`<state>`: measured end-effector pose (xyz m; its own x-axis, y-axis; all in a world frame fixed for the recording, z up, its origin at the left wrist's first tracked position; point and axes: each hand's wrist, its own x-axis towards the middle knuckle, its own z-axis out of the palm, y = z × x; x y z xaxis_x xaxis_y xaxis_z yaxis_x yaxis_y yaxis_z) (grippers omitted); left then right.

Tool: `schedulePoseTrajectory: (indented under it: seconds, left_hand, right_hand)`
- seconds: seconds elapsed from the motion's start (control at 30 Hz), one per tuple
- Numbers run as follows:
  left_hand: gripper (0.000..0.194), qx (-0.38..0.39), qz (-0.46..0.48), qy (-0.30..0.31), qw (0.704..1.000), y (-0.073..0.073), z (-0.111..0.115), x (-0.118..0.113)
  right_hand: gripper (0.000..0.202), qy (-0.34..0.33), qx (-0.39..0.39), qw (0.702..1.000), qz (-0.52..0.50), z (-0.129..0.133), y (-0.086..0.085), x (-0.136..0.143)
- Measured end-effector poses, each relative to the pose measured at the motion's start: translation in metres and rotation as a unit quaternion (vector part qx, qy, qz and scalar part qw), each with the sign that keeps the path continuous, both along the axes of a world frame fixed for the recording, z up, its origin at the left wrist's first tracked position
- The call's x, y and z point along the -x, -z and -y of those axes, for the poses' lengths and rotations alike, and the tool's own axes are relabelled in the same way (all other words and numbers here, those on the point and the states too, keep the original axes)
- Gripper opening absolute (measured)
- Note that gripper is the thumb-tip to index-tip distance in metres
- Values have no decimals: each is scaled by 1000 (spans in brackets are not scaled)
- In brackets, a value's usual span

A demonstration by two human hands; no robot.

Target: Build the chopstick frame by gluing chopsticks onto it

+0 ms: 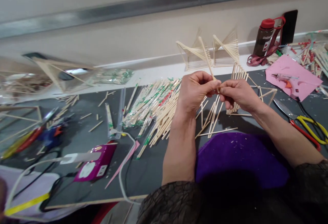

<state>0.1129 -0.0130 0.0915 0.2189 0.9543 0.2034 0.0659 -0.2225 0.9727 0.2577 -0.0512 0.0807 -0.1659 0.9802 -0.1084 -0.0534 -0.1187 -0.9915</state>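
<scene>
Left grip (193,88): closed, thumb and fingers pinching the stick (206,57) near its lower end.
Right grip (238,92): fingertips pinched together at that end; can't tell if it has the stick or another piece.
Stick: held up over the bench (146,172).
Axis: straight; free end points up-left in my view, toward the wall (153,36).
Handling: I'd guess light, stiff, not slippery, snaps if bent; pinch near an end.
Nearby: frame (238,72) behind right grip, loose sticks (164,121) left.
</scene>
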Motion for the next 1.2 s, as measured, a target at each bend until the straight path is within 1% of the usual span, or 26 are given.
schedulePoseTrajectory:
  seconds: [0.07,0.17,0.27,0.4,0.47,0.53,0.63,0.8,1.03,1.2]
  left_hand:
    - [28,14,10,-2,1000,-1,-2,2]
    - [28,27,11,-9,1000,0,-4,4]
    - [28,33,7,-8,999,2,-4,3]
    - [27,24,-3,-1,1000,5,-2,-1]
    - [26,21,-9,-1,1000,6,-1,-2]
    - [26,21,-13,1,1000,6,0,-2]
    - [29,21,-11,5,1000,3,2,-1]
    - [34,15,12,9,1000,0,3,3]
    - [40,12,22,27,999,1,1,5]
    - [36,-3,38,25,999,-1,3,6]
  right_hand:
    - [18,-16,8,999,-32,0,-2,-1]
    - [17,-30,1,999,-34,1,-1,-1]
    - [17,-24,-22,999,0,0,1,-2]
    - [21,-18,-75,993,87,-2,5,-4]
    - [20,-14,-88,990,109,-3,6,-4]
    - [20,-10,-64,994,84,-4,6,-4]
    - [20,-7,-14,1000,6,-4,6,-3]
    - [16,-18,19,997,-73,-4,9,-1]
    - [16,-13,40,992,-120,-7,14,1]
    - [13,-23,29,984,-176,-8,21,4]
